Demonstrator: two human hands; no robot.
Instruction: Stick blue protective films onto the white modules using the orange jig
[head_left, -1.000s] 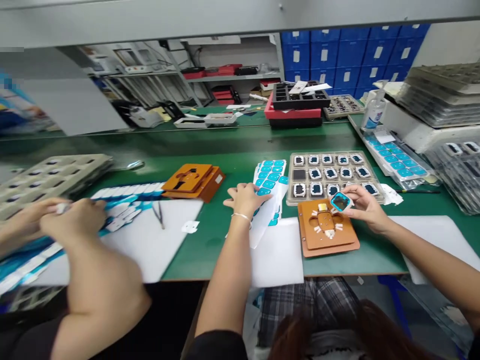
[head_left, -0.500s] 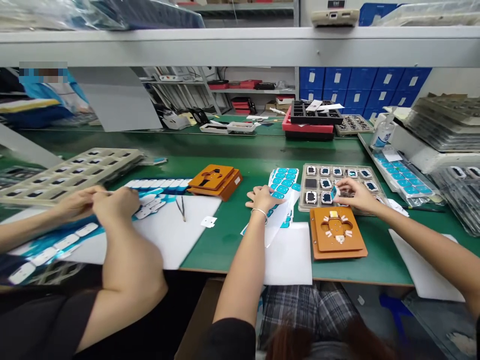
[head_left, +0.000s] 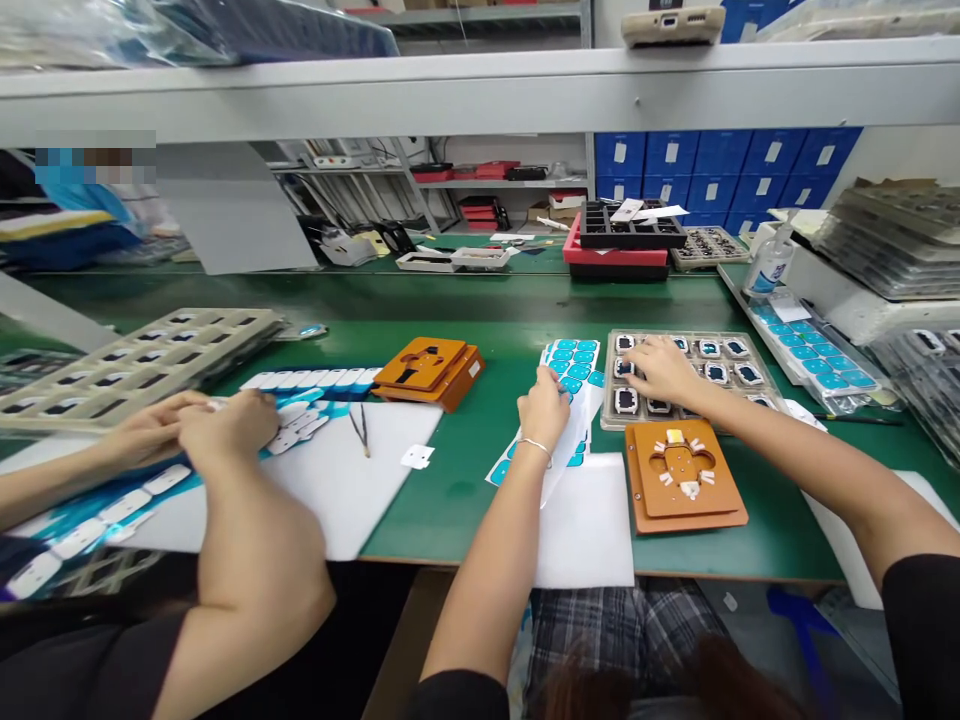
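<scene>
My left hand (head_left: 544, 410) is closed, its fingers curled on the edge of a sheet of blue stickers (head_left: 577, 366). Under it lie more sticker sheets and a translucent backing strip. My right hand (head_left: 664, 372) reaches over a clear compartment tray (head_left: 759, 392) of small white-framed parts with dark centres. Its fingertips are together on a small white-framed part (head_left: 623, 368) in the left column, middle row; the fingers partly cover it. In front of the tray sits an orange fixture (head_left: 686, 475) with a shaped recess and white pads. A white foam sheet (head_left: 585, 530) lies below my left hand.
To the left, a co-worker's hands (head_left: 225, 425) work over white and blue pieces beside tweezers (head_left: 361, 432). A second orange fixture (head_left: 431, 370) stands between us. A bottle (head_left: 771, 265), bagged blue stickers (head_left: 817, 350) and stacked trays (head_left: 892, 240) are at right. A shelf beam (head_left: 480, 95) crosses above.
My right hand has moved left across the tray with the small part, to the left column. My left hand's spread fingers have curled closed on the sticker sheet.
</scene>
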